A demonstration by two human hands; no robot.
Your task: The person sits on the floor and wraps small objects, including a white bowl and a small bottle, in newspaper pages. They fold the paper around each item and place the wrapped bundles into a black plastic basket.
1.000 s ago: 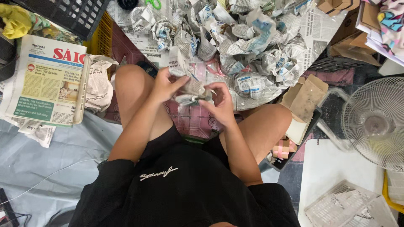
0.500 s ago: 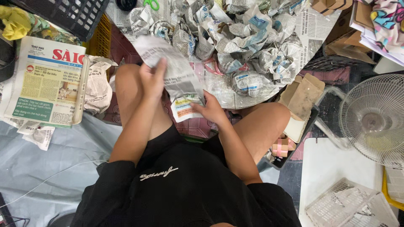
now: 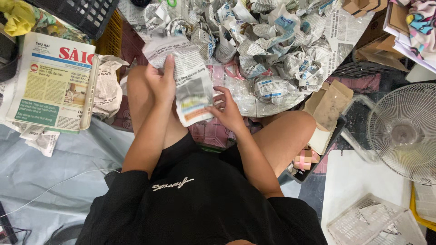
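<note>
I sit on the floor with my knees apart. My left hand [image 3: 161,81] grips the left edge of a crumpled sheet of newspaper [image 3: 190,77] held flat above my lap. My right hand [image 3: 227,111] touches the sheet's lower right corner with its fingers spread. Just beyond the sheet lies a heap of crumpled newspaper wads [image 3: 259,41] on spread newspaper.
A stack of flat newspapers [image 3: 50,81] lies at the left on a grey tarp [image 3: 54,172]. A yellow crate [image 3: 109,41] and a black basket [image 3: 77,13] stand behind it. Cardboard pieces [image 3: 329,102], a white fan [image 3: 404,131] and a white plastic basket [image 3: 372,222] are at the right.
Both hands were together working a small paper wad over my lap. The sheet has since been opened out flat, my left hand rising with its edge and my right hand moving to the lower corner.
</note>
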